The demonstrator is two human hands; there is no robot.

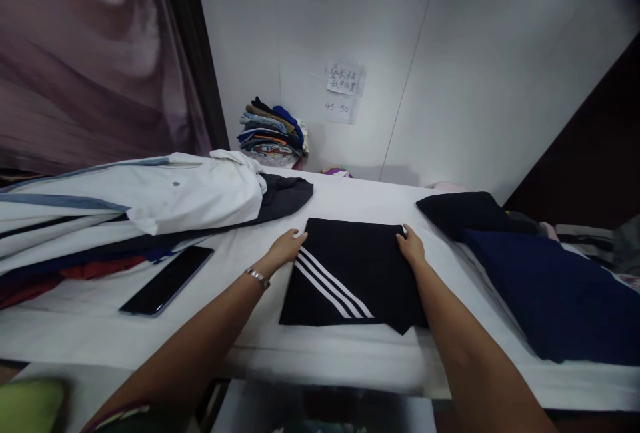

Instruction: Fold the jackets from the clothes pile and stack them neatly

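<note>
The folded black garment (pixel 350 273) with three white diagonal stripes lies flat on the white table (pixel 310 346), straight ahead of me at twelve o'clock, its near edge close to the table's front rim. I have it between my two hands, both at its far corners. My left hand (pixel 286 247) rests at the far-left corner, at about ten o'clock from the garment's middle, fingers stretched flat with the tips on the cloth edge; it grips nothing. A metal bracelet (pixel 258 277) sits on that wrist. My right hand (pixel 411 245) is at the far-right corner, at about two o'clock from the middle, fingers curled down onto the fabric's edge; whether they pinch the cloth or only press on it I cannot tell.

At nine o'clock from the garment, well apart, a dark phone (pixel 167 281) lies face up on the table. Beyond it, toward ten o'clock, sprawls a heap of clothes topped by a white shirt (pixel 195 193) over a black piece. At three o'clock lies a navy blue cloth (pixel 550 299), with a black folded piece (pixel 465 211) at its far end. At twelve o'clock, against the white wall, stands a stack of folded coloured clothes (pixel 273 131), and two paper notes (pixel 344 89) are stuck to the wall just right of it.
</note>
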